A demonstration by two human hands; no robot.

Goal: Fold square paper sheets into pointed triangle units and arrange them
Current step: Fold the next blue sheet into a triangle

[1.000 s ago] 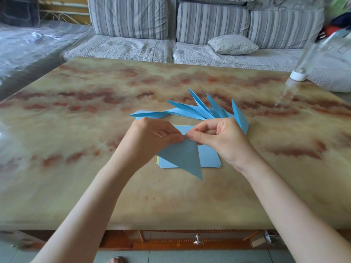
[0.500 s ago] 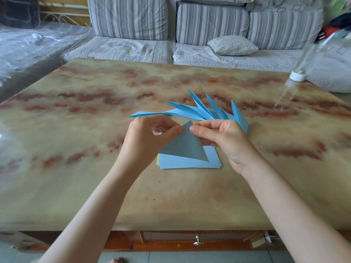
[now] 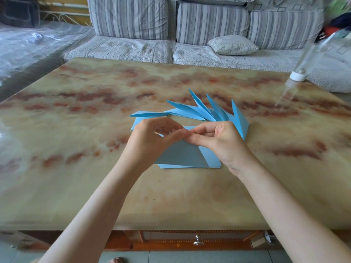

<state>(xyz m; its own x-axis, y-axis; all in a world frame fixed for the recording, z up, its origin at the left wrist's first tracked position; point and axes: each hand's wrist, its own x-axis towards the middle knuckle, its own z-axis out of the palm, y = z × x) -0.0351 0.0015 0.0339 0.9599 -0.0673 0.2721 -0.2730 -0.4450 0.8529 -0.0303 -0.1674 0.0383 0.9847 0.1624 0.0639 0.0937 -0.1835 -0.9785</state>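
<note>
- Head view, middle of the frame: my left hand and right hand meet fingertip to fingertip. Both pinch the top corner of a blue sheet that is already creased into a triangle.
- That sheet hangs from my fingers just over the stack of flat blue squares, which lies below my hands in the frame. Whether its lower edge touches the stack, I cannot tell.
- Above my hands in the frame, several finished pointed units lie fanned out, overlapping, tips aimed toward the upper part of the frame.
- My judgement: I am partway through. A good number of units are made and laid out, this one needs more folds to get its narrow point, and the stack has more squares waiting.
- Everything sits on a glossy marbled table, cream with reddish streaks; a drawer knob shows under its near edge at the bottom of the frame.
- A striped grey sofa runs along the top of the frame, with a pale cushion on its seat.
- At upper right is a blurred clear bottle with a white cap.
- Clear plastic sheeting covers something at upper left.
</note>
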